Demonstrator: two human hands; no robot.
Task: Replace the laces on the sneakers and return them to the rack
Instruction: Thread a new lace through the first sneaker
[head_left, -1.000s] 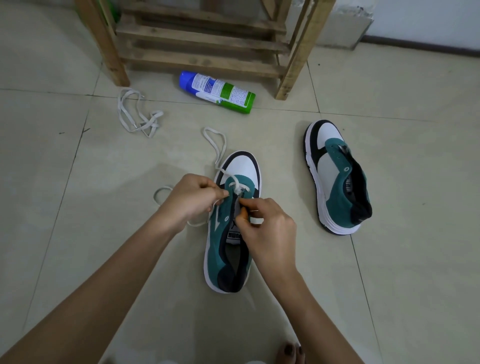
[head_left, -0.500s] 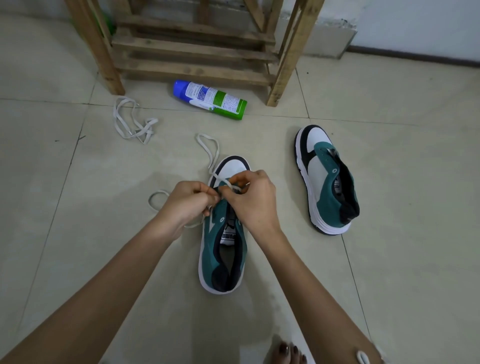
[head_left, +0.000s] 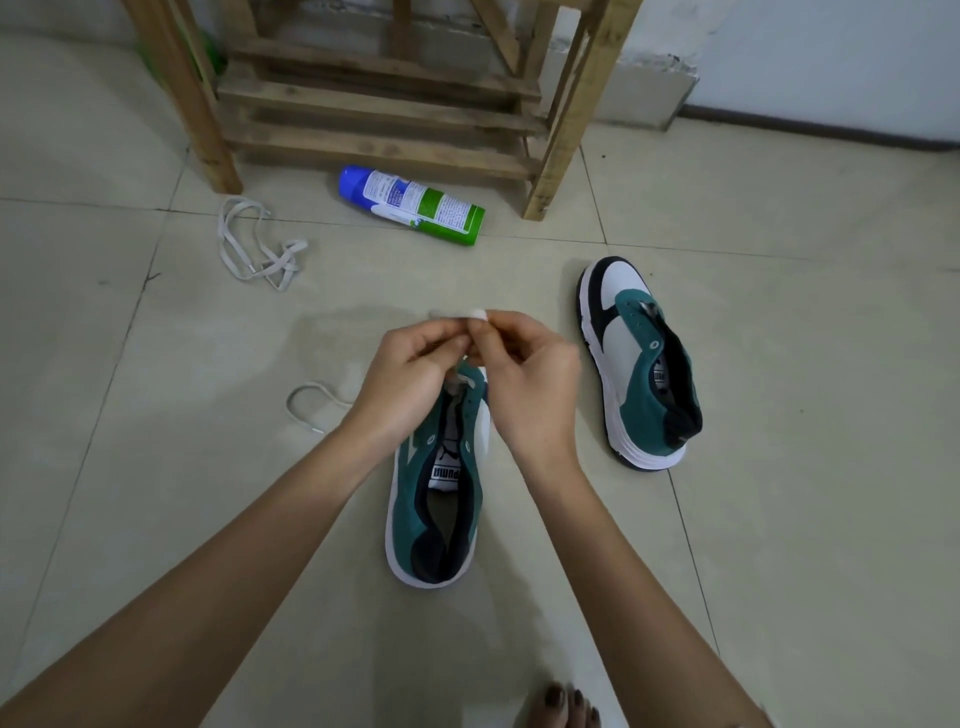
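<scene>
Pinching a flat white shoelace (head_left: 476, 315) with left hand (head_left: 410, 374) and right hand (head_left: 530, 387) at frame centre — above a teal-and-white sneaker (head_left: 436, 506).

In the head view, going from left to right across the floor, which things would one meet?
First the loose white lace, then the spray can, then the unlaced sneaker. The sneaker being laced shares the can's span, so I omit it.

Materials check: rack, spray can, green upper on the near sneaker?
Rack: bare, unfinished wood; grain and rough slats show. Spray can: probably metal, glossy printed body, blue cap likely plastic; unconfirmed. Near sneaker green upper: matte, napped, suede-like; real or synthetic cannot be told.
</scene>
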